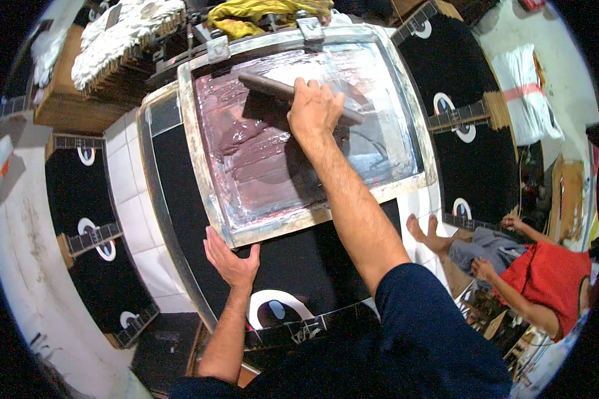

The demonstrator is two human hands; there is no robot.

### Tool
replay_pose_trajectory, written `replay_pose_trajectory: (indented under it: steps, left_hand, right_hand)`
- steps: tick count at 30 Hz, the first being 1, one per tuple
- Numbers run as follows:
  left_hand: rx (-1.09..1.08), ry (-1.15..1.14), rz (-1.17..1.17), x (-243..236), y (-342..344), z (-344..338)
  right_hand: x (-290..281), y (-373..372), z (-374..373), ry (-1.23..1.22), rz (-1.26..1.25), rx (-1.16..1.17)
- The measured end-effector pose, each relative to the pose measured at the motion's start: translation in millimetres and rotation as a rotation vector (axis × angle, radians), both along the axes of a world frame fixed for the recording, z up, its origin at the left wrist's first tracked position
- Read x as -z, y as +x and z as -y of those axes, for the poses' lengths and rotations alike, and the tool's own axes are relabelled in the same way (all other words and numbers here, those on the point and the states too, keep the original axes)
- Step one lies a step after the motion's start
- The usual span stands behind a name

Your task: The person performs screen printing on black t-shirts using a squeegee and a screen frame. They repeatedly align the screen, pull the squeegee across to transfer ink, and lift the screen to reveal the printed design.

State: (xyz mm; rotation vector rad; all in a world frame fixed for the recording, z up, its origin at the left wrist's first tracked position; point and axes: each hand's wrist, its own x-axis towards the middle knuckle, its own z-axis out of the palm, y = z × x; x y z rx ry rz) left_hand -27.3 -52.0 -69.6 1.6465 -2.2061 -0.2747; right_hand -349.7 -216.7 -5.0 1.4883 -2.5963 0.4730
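Observation:
A screen printing frame (279, 227) with a worn, pale wooden border lies tilted over black fabric (306, 266). Dark brownish-purple ink (243, 136) is smeared thickly across the left part of its mesh. My right hand (315, 110) is closed round a long squeegee (266, 84), which rests slantwise on the mesh in the far half. At the frame's near left corner, my left hand (231, 263) holds the corner between thumb and fingers. A white ring-shaped print with a blue spot (276, 310) shows on the fabric close to me.
Hinge clamps (311, 30) hold the frame's far edge; a yellow cloth (266, 16) lies behind. Boards with black printed fabric (80, 193) stand left and others (472, 166) right. White folded cloths (123, 40) pile up far left. A person in red (546, 282) sits at right.

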Motion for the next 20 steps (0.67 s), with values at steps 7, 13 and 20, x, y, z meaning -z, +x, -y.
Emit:
replay_pose_trajectory:
  steps: [7, 13, 20]
  left_hand:
    - [0.013, 0.007, -0.026, -6, 0, 4]
    - [0.010, 0.043, -0.056, -5, 3, 4]
    - [0.003, 0.057, -0.031, -8, 2, 4]
  right_hand:
    - [-13, 17, -13, 0.087, -0.030, -0.296]
    - [-9, -15, 46, 0.099, -0.082, -0.406]
    - [-2, -24, 93, -0.055, -0.223, -0.502]
